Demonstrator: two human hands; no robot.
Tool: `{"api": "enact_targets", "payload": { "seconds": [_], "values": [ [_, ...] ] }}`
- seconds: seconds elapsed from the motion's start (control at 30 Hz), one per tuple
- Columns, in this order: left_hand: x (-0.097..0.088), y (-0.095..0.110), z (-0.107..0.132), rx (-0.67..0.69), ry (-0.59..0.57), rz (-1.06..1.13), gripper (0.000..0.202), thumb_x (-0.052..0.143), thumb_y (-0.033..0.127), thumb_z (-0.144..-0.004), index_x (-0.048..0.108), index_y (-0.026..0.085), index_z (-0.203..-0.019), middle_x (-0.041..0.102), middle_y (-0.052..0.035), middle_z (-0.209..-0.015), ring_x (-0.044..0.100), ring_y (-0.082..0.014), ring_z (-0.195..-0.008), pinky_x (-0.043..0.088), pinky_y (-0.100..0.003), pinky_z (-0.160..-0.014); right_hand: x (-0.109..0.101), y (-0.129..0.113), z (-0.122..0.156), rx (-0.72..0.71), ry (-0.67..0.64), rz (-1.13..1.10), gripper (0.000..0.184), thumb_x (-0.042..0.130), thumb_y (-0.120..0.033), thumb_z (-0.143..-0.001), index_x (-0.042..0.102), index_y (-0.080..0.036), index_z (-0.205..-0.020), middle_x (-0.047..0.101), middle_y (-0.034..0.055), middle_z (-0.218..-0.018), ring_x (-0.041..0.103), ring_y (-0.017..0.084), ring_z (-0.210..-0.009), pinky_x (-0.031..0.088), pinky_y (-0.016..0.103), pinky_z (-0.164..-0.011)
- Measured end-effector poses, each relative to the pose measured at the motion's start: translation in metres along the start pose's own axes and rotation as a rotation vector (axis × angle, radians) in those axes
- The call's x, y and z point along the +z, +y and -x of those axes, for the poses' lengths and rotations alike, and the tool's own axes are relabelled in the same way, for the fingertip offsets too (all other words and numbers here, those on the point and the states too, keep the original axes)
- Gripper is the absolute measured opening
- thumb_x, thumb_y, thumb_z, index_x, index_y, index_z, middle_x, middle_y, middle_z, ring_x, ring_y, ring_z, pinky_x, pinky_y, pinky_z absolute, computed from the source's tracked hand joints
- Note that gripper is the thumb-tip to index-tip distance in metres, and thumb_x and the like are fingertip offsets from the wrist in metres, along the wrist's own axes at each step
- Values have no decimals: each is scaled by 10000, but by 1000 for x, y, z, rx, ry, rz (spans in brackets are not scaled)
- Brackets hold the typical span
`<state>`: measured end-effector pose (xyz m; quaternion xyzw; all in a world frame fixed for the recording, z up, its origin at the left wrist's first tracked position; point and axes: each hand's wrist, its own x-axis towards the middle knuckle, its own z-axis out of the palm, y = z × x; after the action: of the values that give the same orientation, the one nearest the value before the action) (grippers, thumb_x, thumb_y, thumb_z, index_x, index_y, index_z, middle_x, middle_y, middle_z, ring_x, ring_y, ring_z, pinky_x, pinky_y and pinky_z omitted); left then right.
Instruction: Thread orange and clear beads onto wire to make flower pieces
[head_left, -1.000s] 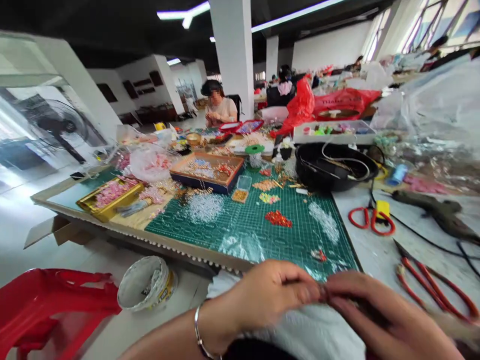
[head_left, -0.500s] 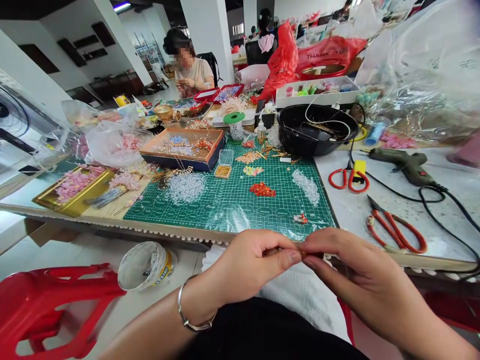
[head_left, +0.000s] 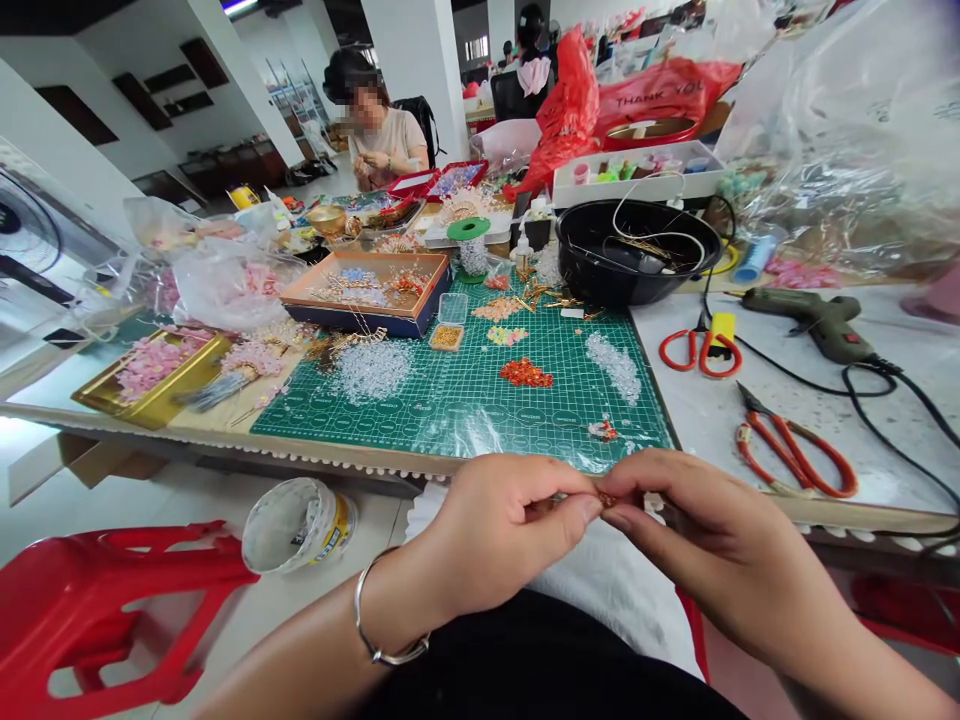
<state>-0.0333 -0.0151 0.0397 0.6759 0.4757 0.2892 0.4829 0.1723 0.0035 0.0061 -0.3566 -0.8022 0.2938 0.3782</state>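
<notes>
Pinching a small reddish piece (head_left: 606,499) with left hand (head_left: 502,530) and right hand (head_left: 720,535), held nearly fingertip to fingertip, nearside of the green mat (head_left: 457,415).

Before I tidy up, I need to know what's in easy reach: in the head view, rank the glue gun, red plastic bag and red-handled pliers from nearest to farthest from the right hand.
1. Red-handled pliers: ahead and right of the right hand.
2. Glue gun: right side, beyond the pliers.
3. Red plastic bag: far back, behind the black bowl.
</notes>
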Motion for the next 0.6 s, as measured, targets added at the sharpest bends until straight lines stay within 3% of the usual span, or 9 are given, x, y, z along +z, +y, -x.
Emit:
{"api": "enact_targets", "payload": {
  "seconds": [0.17, 0.33, 0.43, 0.6],
  "values": [
    [0, -4, -1, -47, 1, 98, 257, 583, 338, -948, 733, 163, -834, 513, 23, -668, 417, -106, -642, 318, -233, -599, 3, 6, 1, 178, -13, -130, 138, 674, -385, -920, 710, -251, -914, 735, 27, -834, 692, 179, -762, 585, 269, -656],
    [-1, -7, -5, -146, -30, 258, 225, 638, 346, -882, 729, 149, -824, 560, -6, -705, 445, -127, -678, 326, -250, -614, -1, 4, -3, 156, -43, -121, 132, 667, -366, -917, 724, -250, -891, 731, 29, -808, 681, 178, -741, 566, 281, -651],
    [-3, -7, -7, -195, -75, 402, 206, 645, 338, -872, 715, 148, -832, 511, 14, -668, 408, -106, -632, 307, -245, -594, -2, 4, -7, 178, -64, -148, 159, 671, -395, -912, 733, -251, -885, 729, 29, -789, 672, 173, -720, 558, 278, -645],
    [-6, -9, -9, -216, -114, 637, 182, 640, 286, -872, 724, 125, -868, 420, 51, -600, 320, -70, -556, 245, -246, -556, -1, 12, -13, 385, -60, -437, 254, 750, -474, -843, 736, -222, -862, 732, 28, -788, 693, 171, -736, 582, 261, -664]
  ]
}}
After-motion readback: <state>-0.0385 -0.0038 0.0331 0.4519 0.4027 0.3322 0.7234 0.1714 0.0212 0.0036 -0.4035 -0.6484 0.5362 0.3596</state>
